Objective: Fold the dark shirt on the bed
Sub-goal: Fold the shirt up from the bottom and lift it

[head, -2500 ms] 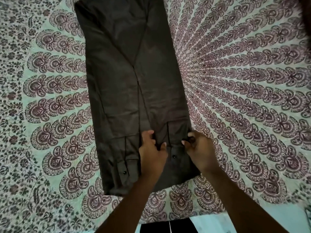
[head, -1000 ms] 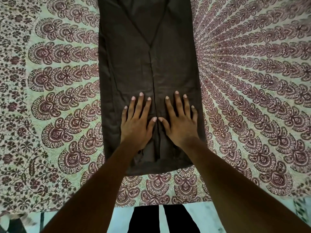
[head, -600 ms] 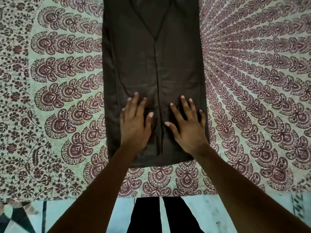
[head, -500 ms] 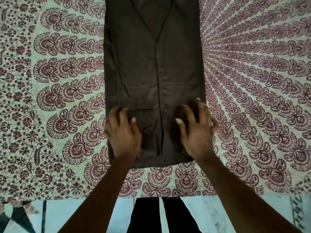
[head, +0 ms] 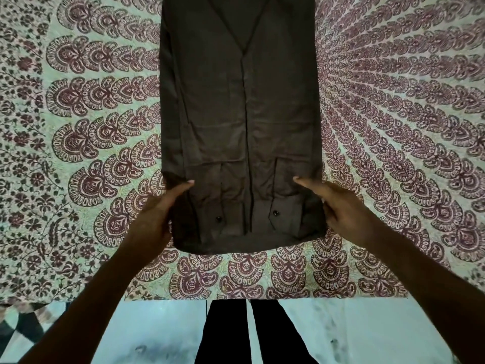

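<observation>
A dark shirt lies flat on a bed, folded into a long narrow strip that runs from the near edge of the mattress away toward the top of the head view, where it leaves the picture. Its sides are turned in so that two sleeves meet along a centre line, and two cuffs, each with a small dark button, lie side by side at the near end.

The person's left hand takes the near left edge of the strip: the thumb lies on top of the cloth, pointing inward, while the fingers are hidden at or under the edge, so the grip is a pinch on the shirt's side. The right hand mirrors it on the near right edge, thumb laid over the fabric and curled fingers against the border, a closed grip on the cloth. Both forearms reach in from the bottom corners of the view.

The bed is covered by a printed bedspread, pale green with rows of maroon fan and paisley motifs radiating outward on the right and small flowers on the left. Below the bedspread's near hem a pale floor shows, with the person's dark trouser legs standing between the arms.
</observation>
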A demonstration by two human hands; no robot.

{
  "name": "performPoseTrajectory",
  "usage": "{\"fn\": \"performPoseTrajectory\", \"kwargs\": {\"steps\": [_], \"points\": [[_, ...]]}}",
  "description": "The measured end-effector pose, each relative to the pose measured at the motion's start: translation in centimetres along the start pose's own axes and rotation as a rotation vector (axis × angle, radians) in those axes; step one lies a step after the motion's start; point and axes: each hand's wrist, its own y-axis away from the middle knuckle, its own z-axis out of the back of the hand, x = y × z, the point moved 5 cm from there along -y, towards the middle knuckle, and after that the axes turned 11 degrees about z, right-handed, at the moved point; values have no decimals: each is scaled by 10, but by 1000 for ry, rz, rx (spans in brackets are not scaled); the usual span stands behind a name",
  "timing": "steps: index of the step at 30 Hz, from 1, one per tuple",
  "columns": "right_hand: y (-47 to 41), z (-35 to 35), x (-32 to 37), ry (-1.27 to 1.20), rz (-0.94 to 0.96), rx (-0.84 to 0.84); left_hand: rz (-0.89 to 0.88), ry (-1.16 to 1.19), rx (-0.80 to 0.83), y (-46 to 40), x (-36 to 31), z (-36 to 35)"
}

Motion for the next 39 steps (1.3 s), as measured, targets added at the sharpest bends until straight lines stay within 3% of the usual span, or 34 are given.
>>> {"fn": "performPoseTrajectory", "kwargs": {"steps": [3,6,10,12,15,23,27,30,32,35,39], "points": [[-3,1,0,262,137,180,-88,-163,-128,-11,-3,2],[-9,5,8,492,225,178,-82,-306,-164,-17,-16,0],[-15,12,22,629,276,120,-245,-432,-150,-17,-28,-6],[-16,11,25,562,262,85,-290,-336,-59,-19,-25,-6],[-20,16,24,383,201,-4,-224,-79,58,-29,-16,1],[-65,68,21,-119,118,-345,64,927,295,-88,-46,62],[-125,101,10,-424,-13,-433,-62,826,104,-123,-70,100],[-184,122,-24,-461,-155,-517,108,633,-6,-190,-64,98],[-217,123,-50,-356,-301,-441,210,524,-94,-229,-64,91],[-238,121,-73,-255,-442,-444,356,496,-222,-250,-61,82],[-239,123,-76,-351,-508,-541,503,572,-296,-256,-52,88]]}}
